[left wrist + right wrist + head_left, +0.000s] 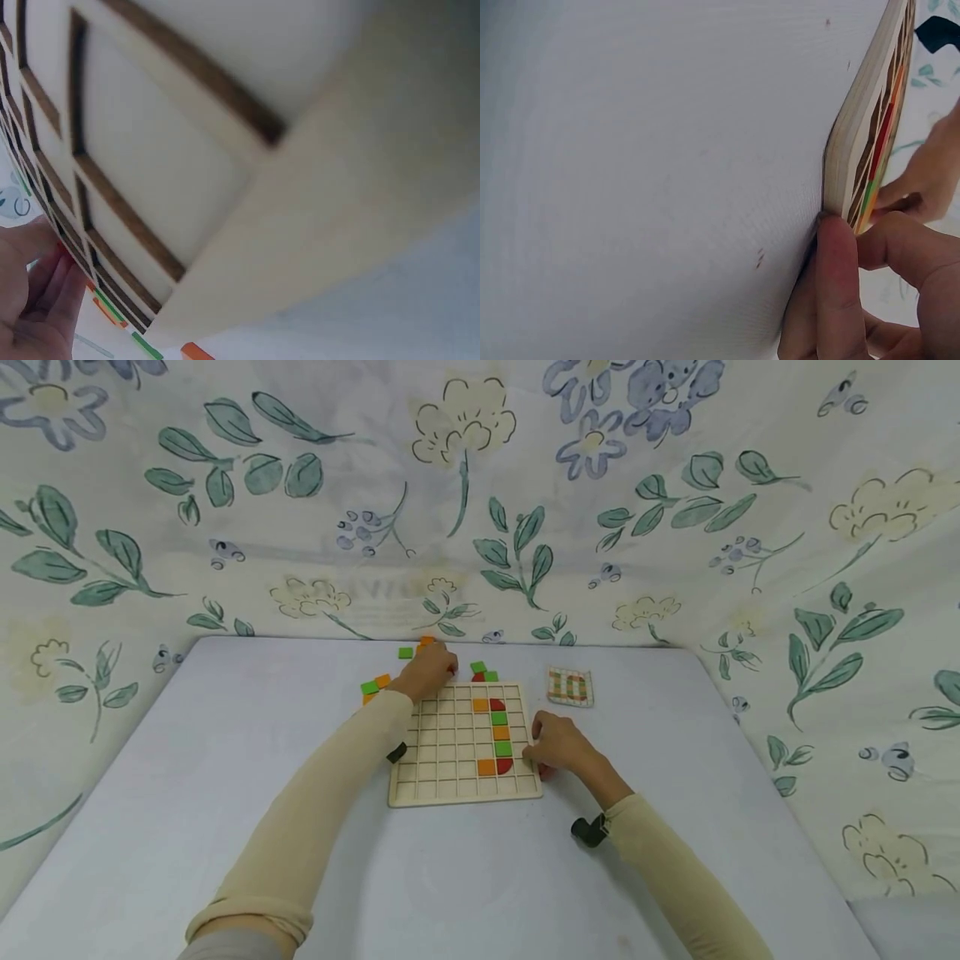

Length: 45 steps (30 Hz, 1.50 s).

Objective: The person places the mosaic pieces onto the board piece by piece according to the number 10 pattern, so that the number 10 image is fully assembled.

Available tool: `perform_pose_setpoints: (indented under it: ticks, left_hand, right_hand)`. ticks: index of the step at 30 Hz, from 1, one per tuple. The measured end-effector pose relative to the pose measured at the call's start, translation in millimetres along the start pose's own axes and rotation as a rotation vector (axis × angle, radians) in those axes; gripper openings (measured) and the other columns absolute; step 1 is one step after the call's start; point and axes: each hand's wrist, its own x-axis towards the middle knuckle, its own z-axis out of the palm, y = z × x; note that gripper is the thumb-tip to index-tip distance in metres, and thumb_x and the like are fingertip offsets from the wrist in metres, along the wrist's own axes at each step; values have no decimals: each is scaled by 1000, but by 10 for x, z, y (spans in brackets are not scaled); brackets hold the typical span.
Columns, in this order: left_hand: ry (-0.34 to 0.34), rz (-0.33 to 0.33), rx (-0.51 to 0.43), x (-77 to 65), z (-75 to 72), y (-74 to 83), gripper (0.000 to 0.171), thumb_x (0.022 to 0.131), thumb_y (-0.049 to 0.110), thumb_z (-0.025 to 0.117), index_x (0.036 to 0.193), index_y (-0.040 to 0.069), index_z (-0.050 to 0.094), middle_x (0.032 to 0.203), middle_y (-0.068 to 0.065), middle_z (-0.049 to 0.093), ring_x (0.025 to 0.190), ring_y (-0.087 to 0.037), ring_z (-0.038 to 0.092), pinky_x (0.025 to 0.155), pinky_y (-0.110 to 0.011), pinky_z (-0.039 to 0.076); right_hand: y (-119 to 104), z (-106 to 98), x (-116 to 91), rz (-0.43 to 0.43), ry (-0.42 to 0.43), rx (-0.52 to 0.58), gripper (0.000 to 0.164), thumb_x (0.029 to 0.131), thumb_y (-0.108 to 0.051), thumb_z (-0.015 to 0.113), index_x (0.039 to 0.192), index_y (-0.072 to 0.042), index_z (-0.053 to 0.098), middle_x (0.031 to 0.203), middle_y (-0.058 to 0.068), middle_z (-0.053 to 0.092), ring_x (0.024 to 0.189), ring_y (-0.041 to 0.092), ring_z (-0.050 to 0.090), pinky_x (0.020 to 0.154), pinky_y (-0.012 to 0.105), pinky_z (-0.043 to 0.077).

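A wooden grid board (442, 760) lies on the table. On its right side, orange tiles (487, 767), green tiles (498, 718) and red rounded tiles (504, 766) form a bracket-like shape. My left hand (426, 672) is at the board's far edge, pinching a small red tile (452, 669); the fingers partly hide it. At the board's right edge, my right hand (564, 745) grips the rim between thumb and fingers, as the right wrist view shows at the board's side (844, 172). Something red (546, 772) shows under that hand, too covered to identify.
Loose green and orange tiles (370, 687) lie beyond the board's far left corner. More green and red tiles (480, 669) sit behind its far edge. A patterned card (570, 687) lies to the right. Floral cloth (465, 527) hangs behind the white table (247, 718).
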Motion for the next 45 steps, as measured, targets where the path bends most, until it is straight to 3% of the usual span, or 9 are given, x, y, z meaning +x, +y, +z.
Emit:
perform_pose_setpoints:
  ticks: [6,12,18,22,27,31,38,45]
  left_hand:
    - [23,52,-6,-63,-17,-18,17,96,1,58,106,-3,71,103,-17,61,98,-29,56,85,-37,49]
    - [76,230,20,-139,-139,164,13,93,1,63,102,-2,72,97,-13,61,93,-27,57,82,-35,51]
    - [62,449,23,-450,-163,411,9,88,1,69,96,-1,72,91,-12,61,86,-25,58,77,-32,52]
    - [2,519,20,-713,-117,535,11,86,3,72,97,2,73,92,-8,62,85,-21,57,78,-29,51]
    - [-123,534,-36,-977,-24,648,13,86,6,74,99,6,74,96,-4,63,89,-16,57,81,-24,51]
    - [-167,558,-52,-1087,48,718,11,86,7,74,97,8,74,94,-3,62,89,-15,57,80,-22,51]
    - [-181,518,-4,-1131,117,753,13,86,9,74,99,9,72,92,0,60,86,-13,54,79,-21,50]
    - [-117,508,76,-1132,131,777,15,86,9,74,101,7,75,91,-1,61,85,-13,55,79,-21,51]
  right_hand:
    - [-16,19,-10,-9,-14,-3,29,86,-17,73,102,-4,53,69,8,64,52,18,64,49,27,50]
    - [-16,9,-5,4,-16,-7,31,86,-19,73,103,-4,52,71,9,64,53,19,64,50,27,50]
    - [-7,-3,13,2,-24,-9,31,85,-19,73,102,-4,52,71,10,64,54,19,65,50,27,51]
    - [-3,0,17,2,-21,-15,30,86,-19,73,102,-4,52,71,10,64,54,19,65,50,27,50]
    - [-2,-9,1,14,-29,-2,31,86,-18,73,103,-4,52,71,10,64,54,20,65,50,28,50]
    - [-2,-17,-14,10,-20,7,29,86,-17,72,103,-4,52,71,10,64,54,20,65,50,28,50]
    - [-11,-5,-19,0,-25,20,29,86,-17,73,102,-4,52,71,10,64,54,19,65,50,28,51]
    - [-41,-3,-32,-4,-16,7,28,86,-16,72,100,-4,52,71,11,63,53,19,64,49,27,51]
